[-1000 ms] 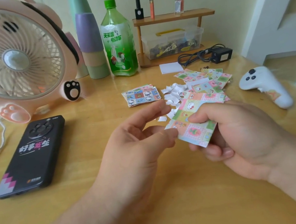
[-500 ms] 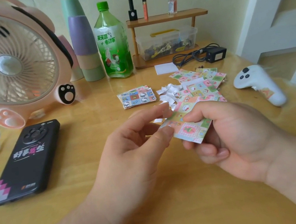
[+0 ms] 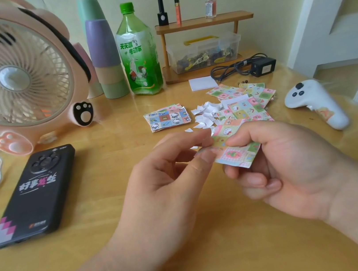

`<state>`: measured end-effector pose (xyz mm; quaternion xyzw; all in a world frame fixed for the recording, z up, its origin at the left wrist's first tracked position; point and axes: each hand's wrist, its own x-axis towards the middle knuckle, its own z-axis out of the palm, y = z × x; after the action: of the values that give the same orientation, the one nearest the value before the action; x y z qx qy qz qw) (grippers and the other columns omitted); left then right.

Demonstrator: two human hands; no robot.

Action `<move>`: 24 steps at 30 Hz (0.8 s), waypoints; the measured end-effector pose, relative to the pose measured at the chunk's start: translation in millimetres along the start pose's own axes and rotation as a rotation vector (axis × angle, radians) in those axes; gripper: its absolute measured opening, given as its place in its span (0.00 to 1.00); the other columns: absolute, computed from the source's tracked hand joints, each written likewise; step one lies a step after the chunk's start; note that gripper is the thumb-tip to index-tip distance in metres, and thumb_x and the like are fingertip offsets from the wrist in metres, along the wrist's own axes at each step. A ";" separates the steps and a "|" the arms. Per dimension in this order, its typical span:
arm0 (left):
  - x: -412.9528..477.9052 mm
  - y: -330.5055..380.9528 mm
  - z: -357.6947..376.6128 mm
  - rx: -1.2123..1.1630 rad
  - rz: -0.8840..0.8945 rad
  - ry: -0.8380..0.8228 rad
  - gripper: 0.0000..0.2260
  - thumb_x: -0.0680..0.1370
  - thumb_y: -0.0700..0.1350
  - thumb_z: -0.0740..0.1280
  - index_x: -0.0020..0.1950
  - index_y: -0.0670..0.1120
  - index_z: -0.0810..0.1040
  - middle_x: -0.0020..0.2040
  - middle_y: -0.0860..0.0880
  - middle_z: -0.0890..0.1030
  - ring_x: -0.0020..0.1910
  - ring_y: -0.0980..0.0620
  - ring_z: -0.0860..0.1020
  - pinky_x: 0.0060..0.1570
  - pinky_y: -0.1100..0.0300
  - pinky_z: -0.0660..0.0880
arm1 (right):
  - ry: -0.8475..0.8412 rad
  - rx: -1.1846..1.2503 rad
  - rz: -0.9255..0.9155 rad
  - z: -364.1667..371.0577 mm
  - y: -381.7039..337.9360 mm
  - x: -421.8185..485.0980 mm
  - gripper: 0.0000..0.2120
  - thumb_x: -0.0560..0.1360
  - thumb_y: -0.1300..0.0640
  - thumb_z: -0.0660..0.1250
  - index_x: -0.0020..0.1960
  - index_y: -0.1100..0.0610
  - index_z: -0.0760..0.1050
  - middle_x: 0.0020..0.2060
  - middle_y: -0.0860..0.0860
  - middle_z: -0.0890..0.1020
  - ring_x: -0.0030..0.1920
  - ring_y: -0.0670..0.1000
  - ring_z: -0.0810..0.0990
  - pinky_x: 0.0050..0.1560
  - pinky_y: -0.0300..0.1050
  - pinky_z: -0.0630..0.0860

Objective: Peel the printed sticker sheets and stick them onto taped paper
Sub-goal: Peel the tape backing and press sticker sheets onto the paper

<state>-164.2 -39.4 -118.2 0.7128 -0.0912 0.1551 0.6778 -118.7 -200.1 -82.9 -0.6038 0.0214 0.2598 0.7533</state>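
A small printed sticker sheet in pastel squares is held above the wooden table. My right hand grips its right part, thumb on top and fingers curled beneath. My left hand pinches the sheet's left edge between thumb and forefinger. Behind lie a stack of blue-and-red sticker sheets, a spread of pastel sticker sheets and a heap of white peeled scraps. A white paper pad lies further back.
A black phone lies at the left, with a pink fan behind it. Stacked cups, a green bottle and a wooden shelf line the back. A black adapter and white controller sit right.
My left thumb and forefinger have closed onto the sheet's left edge, where earlier the forefinger was stretched over it. Both hands stay in the same spot; the view shifted slightly.
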 end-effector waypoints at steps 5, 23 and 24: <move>-1.6 0.6 -2.5 0.042 0.061 -0.027 0.10 0.75 0.44 0.71 0.56 0.50 0.85 0.54 0.51 0.84 0.49 0.51 0.81 0.50 0.55 0.78 | -0.018 0.027 -0.001 0.6 -0.8 -0.1 0.13 0.73 0.61 0.62 0.31 0.57 0.76 0.26 0.59 0.75 0.20 0.48 0.61 0.23 0.35 0.49; 3.1 4.1 -5.6 0.515 0.405 0.060 0.06 0.75 0.42 0.75 0.50 0.49 0.87 0.40 0.56 0.82 0.41 0.55 0.80 0.44 0.73 0.70 | -0.119 0.003 0.066 -0.9 -0.7 -1.3 0.08 0.66 0.57 0.63 0.30 0.59 0.73 0.24 0.53 0.66 0.21 0.48 0.57 0.23 0.36 0.47; 2.8 5.3 -5.7 0.527 0.413 0.058 0.06 0.75 0.41 0.75 0.50 0.50 0.87 0.39 0.57 0.81 0.40 0.55 0.80 0.43 0.74 0.69 | -0.121 -0.009 0.077 -0.7 -0.8 -1.3 0.08 0.66 0.56 0.63 0.30 0.59 0.73 0.24 0.53 0.66 0.21 0.48 0.57 0.24 0.37 0.47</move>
<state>-163.9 -33.9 -112.1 0.8255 -0.1711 0.3276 0.4267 -119.3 -201.4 -81.9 -0.5892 -0.0021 0.3245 0.7400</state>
